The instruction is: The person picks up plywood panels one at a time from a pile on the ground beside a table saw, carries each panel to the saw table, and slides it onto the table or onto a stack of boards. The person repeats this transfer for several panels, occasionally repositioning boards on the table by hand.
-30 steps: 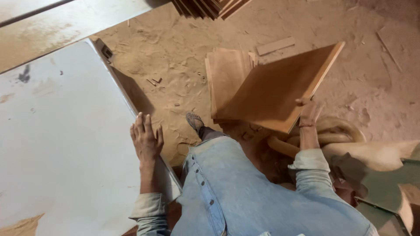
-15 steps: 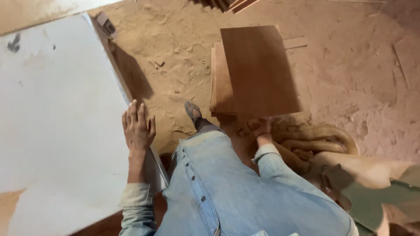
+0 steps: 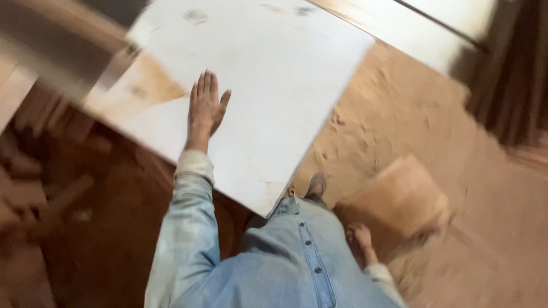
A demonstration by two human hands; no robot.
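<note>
Nearest the camera is the person's pale denim shirt [image 3: 297, 268], buttoned down the front and filling the lower middle of the view.

Right hand [image 3: 358, 236]: low beside the body, at the near corner of a brown wooden board [image 3: 399, 199]. The view is blurred here; the fingers appear curled at the board's edge, but whether they grip it firmly cannot be told. The board is tilted, its far side over the sawdust floor [image 3: 399, 114].

A shoe [image 3: 317, 187] shows just ahead of the shirt, on the sawdust, close to the near corner of the white panel.

Left hand [image 3: 204, 108]: open and flat, fingers straight and close together, thumb spread, palm down on the large white panel [image 3: 274, 74]. It holds nothing; it rests on the panel's surface near the left edge. The denim sleeve [image 3: 188, 217] runs back from it to the body.

The white panel lies slanted across the upper middle, with a tan patch [image 3: 151, 88] at its left corner.

Far right, dark upright boards [image 3: 514, 74], blurred.
</note>
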